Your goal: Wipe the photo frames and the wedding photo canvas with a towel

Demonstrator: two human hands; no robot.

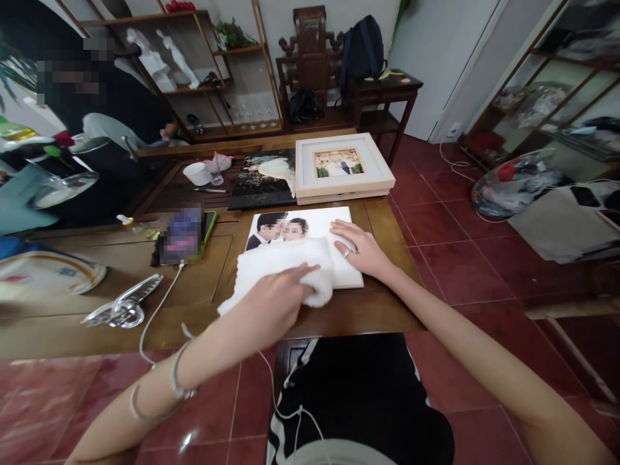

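Observation:
A white photo panel (346,274) with a picture of two people lies flat on the wooden table in front of me. My left hand (283,294) presses a fluffy white cloth (271,261) onto its lower part, fingers closed on the cloth's right end. The cloth hides much of the picture's lower half. My right hand (361,248) rests on the panel's right side with its fingers stretched out, holding nothing; a ring shows on one finger. Behind the panel are a framed photo (382,171) in a pale wooden frame and a dark photo panel (261,181).
On the table (220,252) to the left lie a phone (184,236) with a white cable, a shiny silver metal object (123,307) and a small dropper bottle (138,226). A white cup (197,173) stands farther back. Another person sits at the far left.

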